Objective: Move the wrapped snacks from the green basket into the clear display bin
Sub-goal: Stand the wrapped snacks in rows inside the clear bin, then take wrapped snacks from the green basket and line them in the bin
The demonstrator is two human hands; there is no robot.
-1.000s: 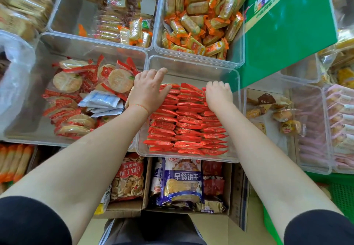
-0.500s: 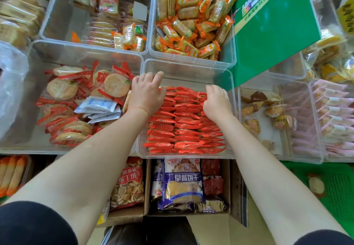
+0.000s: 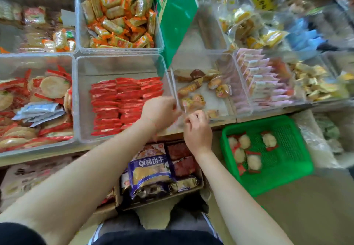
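The clear display bin [image 3: 84,99] in the middle of the shelf holds rows of red wrapped snacks [image 3: 122,103]. Low at the right stands the green basket [image 3: 287,170] with several pale round snacks in red wrappers [image 3: 253,162]. Both hands hover side by side at the bin's front right corner, between bin and basket. My left hand [image 3: 160,111] is blurred, with its fingers curled beside the bin's right wall. My right hand [image 3: 197,130] is just below it, fingers curled too. I see nothing in either hand.
Other clear bins surround the middle one: round rice crackers [image 3: 49,88] to the left, orange packs [image 3: 118,20] behind, small cakes [image 3: 199,88] and pink packs [image 3: 264,80] to the right. A green sign board [image 3: 176,15] leans at the back. Bagged biscuits [image 3: 151,170] fill a carton below the shelf.
Both hands have come off the red snacks and out of the bin, moving toward me and to the right. The camera has swung right, bringing the green basket into view.
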